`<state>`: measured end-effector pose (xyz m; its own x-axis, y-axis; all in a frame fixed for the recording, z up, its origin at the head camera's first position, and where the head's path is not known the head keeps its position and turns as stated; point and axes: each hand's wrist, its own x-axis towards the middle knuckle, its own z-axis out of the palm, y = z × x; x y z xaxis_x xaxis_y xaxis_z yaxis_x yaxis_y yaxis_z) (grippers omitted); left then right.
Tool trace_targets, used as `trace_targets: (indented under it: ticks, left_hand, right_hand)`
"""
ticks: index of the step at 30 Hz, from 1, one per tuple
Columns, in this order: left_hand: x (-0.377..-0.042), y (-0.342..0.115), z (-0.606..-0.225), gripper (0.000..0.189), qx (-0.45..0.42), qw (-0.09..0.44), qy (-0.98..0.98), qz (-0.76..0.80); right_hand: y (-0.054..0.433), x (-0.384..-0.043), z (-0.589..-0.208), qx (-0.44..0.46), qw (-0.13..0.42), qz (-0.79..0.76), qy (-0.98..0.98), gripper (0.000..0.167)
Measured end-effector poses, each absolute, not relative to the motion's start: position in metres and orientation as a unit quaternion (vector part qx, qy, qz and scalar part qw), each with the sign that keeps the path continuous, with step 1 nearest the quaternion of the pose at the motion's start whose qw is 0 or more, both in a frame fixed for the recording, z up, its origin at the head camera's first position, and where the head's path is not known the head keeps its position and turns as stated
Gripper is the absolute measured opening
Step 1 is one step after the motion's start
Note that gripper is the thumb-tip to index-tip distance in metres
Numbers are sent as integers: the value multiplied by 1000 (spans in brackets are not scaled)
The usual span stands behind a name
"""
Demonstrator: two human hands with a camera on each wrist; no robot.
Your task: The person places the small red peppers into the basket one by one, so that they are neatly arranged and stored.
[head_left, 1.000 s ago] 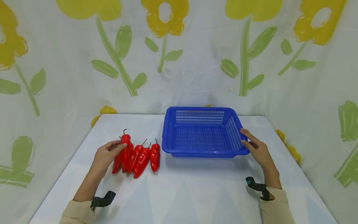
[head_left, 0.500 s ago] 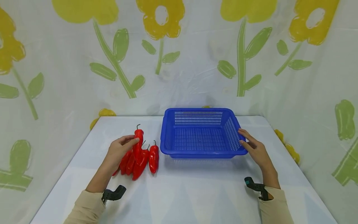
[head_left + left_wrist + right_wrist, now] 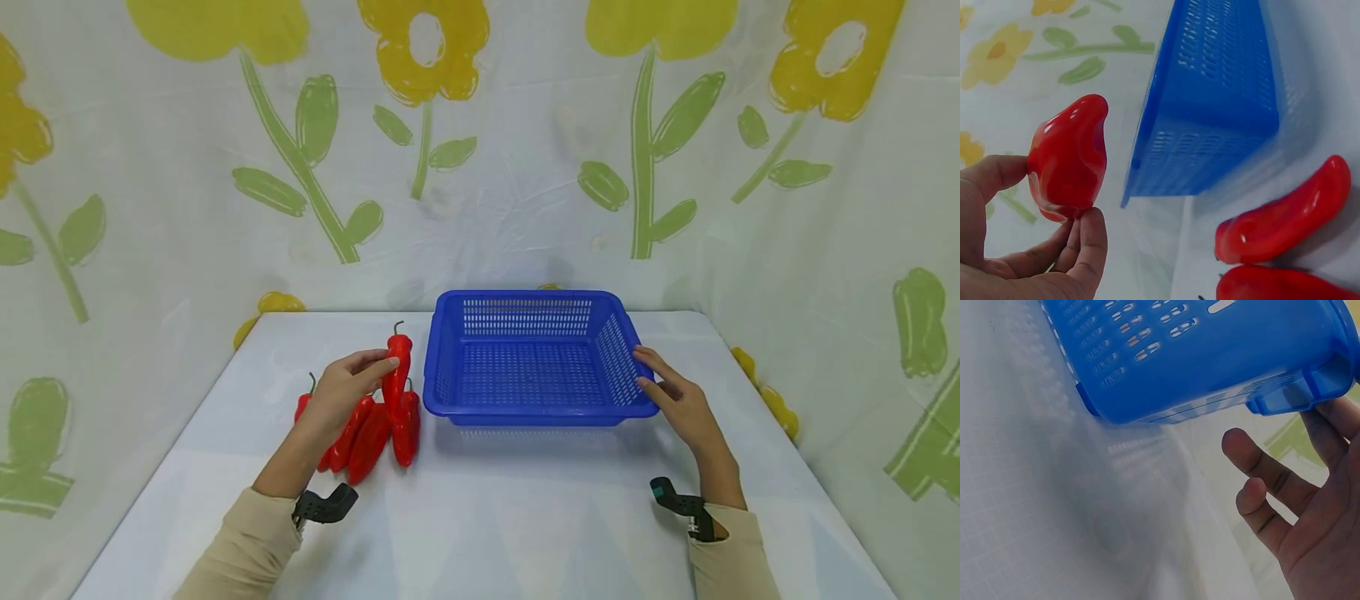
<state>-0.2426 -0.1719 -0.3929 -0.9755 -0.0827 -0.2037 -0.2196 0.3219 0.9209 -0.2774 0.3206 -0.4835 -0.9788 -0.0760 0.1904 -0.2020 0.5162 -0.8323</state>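
My left hand (image 3: 337, 402) pinches a red chili pepper (image 3: 397, 367) between thumb and fingers, stem up, above the other peppers and left of the basket. In the left wrist view the held pepper (image 3: 1069, 159) is seen end-on, clear of the table. Below it, several red peppers (image 3: 369, 446) lie side by side, partly hidden by the hand, with one pepper (image 3: 302, 407) showing at the far left. The blue plastic basket (image 3: 525, 414) has nothing in it. My right hand (image 3: 688, 412) grips its right rim, while two fingers (image 3: 1250, 453) extend free beneath.
A white table (image 3: 525, 517) with pale blue triangles lies under everything. Behind and at both sides hangs a white curtain (image 3: 510, 225) printed with yellow flowers. Black wrist cameras (image 3: 327, 504) sit on both wrists.
My left hand has lifted one pepper from the group and carried it rightward towards the basket. The right hand stays on the basket rim, and the head view has shifted slightly.
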Motion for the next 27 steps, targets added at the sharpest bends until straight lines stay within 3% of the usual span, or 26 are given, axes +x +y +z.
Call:
trace_targets:
  ticks: [27]
  left_hand:
    - [-282, -116, -367, 66, -35, 109, 769, 629]
  right_hand:
    - [321, -281, -486, 92, 80, 483, -867, 51]
